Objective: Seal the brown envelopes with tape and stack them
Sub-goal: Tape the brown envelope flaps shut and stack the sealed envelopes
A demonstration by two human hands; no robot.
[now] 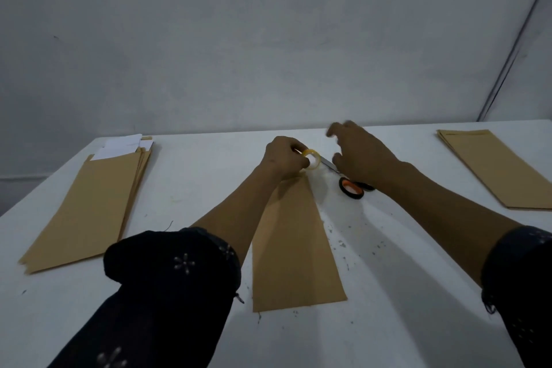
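Note:
A long brown envelope (294,245) lies lengthwise on the white table (191,188) in front of me. At its far end my left hand (283,158) grips a small roll of clear tape (312,158). My right hand (358,155) hovers just right of the roll, above a pair of scissors (349,184) with orange-and-black handles; its fingers are spread, blurred and hold nothing. The scissor blades point toward the tape roll.
A pile of brown envelopes (92,206) with white sheets (124,145) sticking out of their tops lies at the left. Another stack of brown envelopes (493,167) lies at the far right. A grey wall stands behind the table.

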